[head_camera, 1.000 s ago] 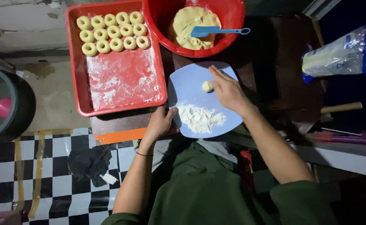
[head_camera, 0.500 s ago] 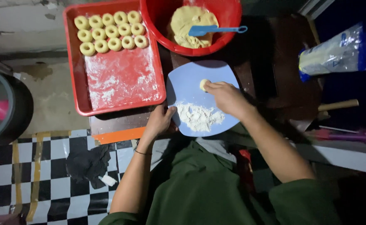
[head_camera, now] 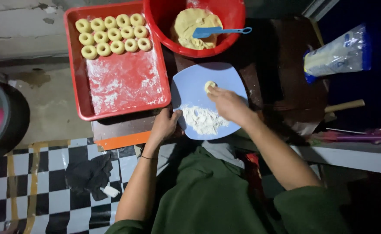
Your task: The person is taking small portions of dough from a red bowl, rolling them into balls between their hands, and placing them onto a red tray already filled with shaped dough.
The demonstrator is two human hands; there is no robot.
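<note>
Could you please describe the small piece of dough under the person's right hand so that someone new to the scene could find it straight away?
Start at the pale blue plate just below the red bowl. At its upper middle, touched by the fingertips of the right hand, lies the small piece of dough. Unlike the dough rings lined up in the red tray, it sits alone, with loose flour heaped nearer the person.

Dough rings (head_camera: 112, 35): I counted thirteen on the tray.
Red trays (head_camera: 75, 82): one.
Red bowls (head_camera: 238, 17): one, with one blue spatula (head_camera: 218, 31) in it.
Blue plates (head_camera: 190, 86): one, bearing one small dough piece (head_camera: 209, 85) and one flour heap (head_camera: 203, 119).
Flour bags (head_camera: 335, 54): one.
Hands: I saw two.
</note>
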